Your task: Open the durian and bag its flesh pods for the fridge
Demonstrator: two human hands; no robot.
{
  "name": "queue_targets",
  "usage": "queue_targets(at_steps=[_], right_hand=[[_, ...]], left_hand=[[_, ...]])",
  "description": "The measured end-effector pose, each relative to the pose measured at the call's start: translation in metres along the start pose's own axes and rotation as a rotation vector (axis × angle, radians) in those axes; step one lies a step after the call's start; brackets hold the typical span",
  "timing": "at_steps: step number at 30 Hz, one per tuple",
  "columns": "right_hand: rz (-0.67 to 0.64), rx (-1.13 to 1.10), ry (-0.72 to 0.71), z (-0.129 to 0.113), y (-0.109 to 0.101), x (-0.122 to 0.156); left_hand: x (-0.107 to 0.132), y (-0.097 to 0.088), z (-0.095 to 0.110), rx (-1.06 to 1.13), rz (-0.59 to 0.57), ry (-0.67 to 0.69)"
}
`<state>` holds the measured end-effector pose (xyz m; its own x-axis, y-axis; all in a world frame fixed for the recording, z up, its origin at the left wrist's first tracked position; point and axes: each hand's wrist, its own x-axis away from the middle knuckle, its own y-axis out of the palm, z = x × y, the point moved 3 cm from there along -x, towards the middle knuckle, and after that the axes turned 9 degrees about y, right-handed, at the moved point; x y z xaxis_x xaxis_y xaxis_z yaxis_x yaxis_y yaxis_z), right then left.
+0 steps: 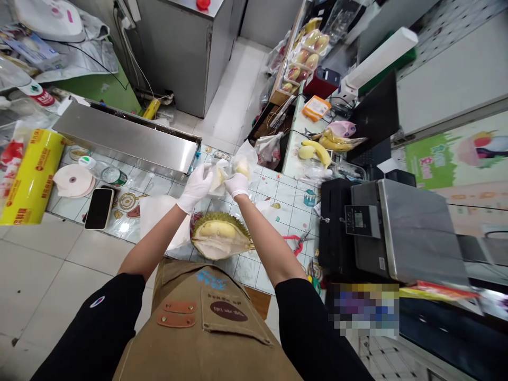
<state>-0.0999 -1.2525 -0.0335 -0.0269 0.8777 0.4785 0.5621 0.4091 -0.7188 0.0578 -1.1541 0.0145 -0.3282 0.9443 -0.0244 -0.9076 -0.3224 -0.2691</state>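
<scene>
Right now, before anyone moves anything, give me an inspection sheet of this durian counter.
Surface: patterned glass-topped counter, with things spread across it.
Job's things: opened durian lying near the front edge; pale durian flesh in a clear plastic bag.
Clutter: yellow cling film roll, smartphone, red-handled scissors.
Hands: white-gloved left hand and right hand both grip the bag above the durian.
Cables: black cord at the upper left; none seen on the counter.
Surroundings: tiled floor, steel cabinet, digital scale, bananas.
</scene>
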Motion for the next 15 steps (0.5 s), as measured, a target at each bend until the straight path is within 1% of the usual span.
queue_targets(at_steps=[3,6,9,12,15], right_hand=[[0.016,0.116,0.018,-0.006,-0.007,0.004],[0.011,0.176,0.0,-0.01,-0.016,0.011],[0.034,0.167,-0.014,-0.012,-0.025,0.016],[0.048,0.153,-0.021,-0.014,-0.037,0.02],[0.061,0.109,-0.016,-0.01,-0.056,0.023]], left_hand=[[0.026,-0.008,0.0,0.043,0.026,-0.019],[0.043,-0.011,-0.004,0.082,0.062,-0.061],[0.052,-0.009,-0.008,0.116,0.083,-0.1],[0.054,-0.004,-0.008,0.098,0.079,-0.112],[0.057,-0.001,-0.006,0.083,0.061,-0.108]])
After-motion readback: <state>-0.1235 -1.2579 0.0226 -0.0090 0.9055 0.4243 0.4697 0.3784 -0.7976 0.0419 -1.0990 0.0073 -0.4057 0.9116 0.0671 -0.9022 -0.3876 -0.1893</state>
